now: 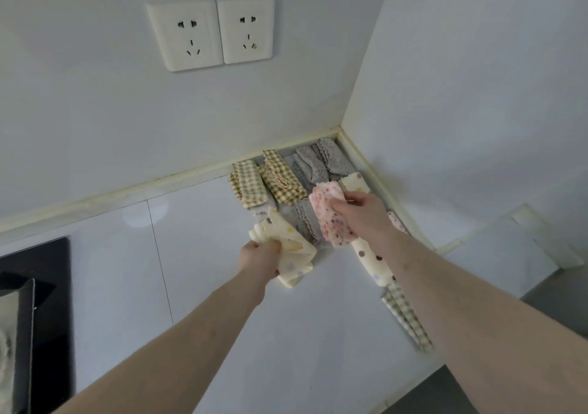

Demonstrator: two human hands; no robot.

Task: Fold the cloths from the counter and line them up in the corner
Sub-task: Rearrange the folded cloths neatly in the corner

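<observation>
Pink spotted cloth (331, 214) gripped in right hand (361, 213), above folded cloths in table (222, 286) corner | left hand (259, 259) clutched cream dotted cloth (294, 251) just beside grey folded cloth (307, 219) | checked cloths (265, 179) lay along back wall.

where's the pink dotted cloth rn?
Head view, right of centre: the pink dotted cloth is gripped in the right hand, above the folded cloths near the counter corner, beside the grey cloth.
</observation>
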